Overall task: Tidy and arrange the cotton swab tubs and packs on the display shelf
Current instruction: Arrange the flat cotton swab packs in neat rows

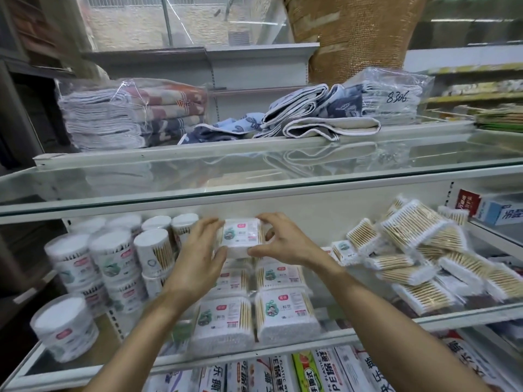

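On the glass display shelf (424,321), the loose heap of clear wooden-stick swab packs (418,250) near the right edge may slide if jostled; stacked white round tubs (113,250) at the left could topple. The white rectangular swab pack (240,236), apparently atop the back stack, is gripped between left hand (198,258) and right hand (285,244).

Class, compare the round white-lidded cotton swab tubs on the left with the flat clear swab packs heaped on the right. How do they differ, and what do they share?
Shape: the round white-lidded tubs are cylinders; the flat clear packs are thin rectangles. Pose: tubs stand upright, stacked; packs lie tilted in a loose heap. Labels: tubs carry printed labels; most packs show bare swabs. Both hold wooden-stick cotton swabs.
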